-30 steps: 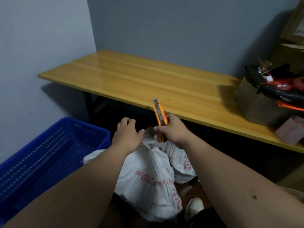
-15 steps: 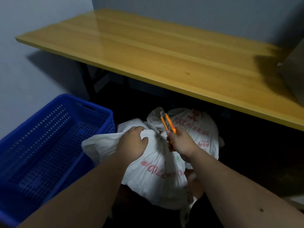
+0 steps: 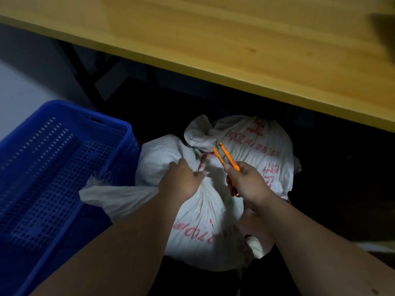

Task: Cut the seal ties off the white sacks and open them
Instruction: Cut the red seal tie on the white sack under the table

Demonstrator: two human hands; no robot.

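View dropped lower since earlier; cutter [image 3: 226, 157] tip now brought to far sack [image 3: 256, 146] neck at 12 o'clock. Near sack [image 3: 205, 214] neck is gripped by left hand [image 3: 181, 180]. Cutter is clenched in right hand [image 3: 248, 182]. Crate [image 3: 53, 167] at 9 o'clock.

Near sack [image 3: 205, 210]: white cloth, red printed characters, small green marks near its gathered neck. Far sack [image 3: 256, 142]: white, red print across its side. Cutter [image 3: 226, 158] in right hand [image 3: 248, 182]: orange body, dark centre strip, pale metal tip. Crate [image 3: 64, 167]: solid blue, walls and floor patterned with rows of small perforations. Desk [image 3: 235, 50]: yellow wood, lengthwise grain bands, a few dark knots. Wall [image 3: 21, 86]: pale grey.
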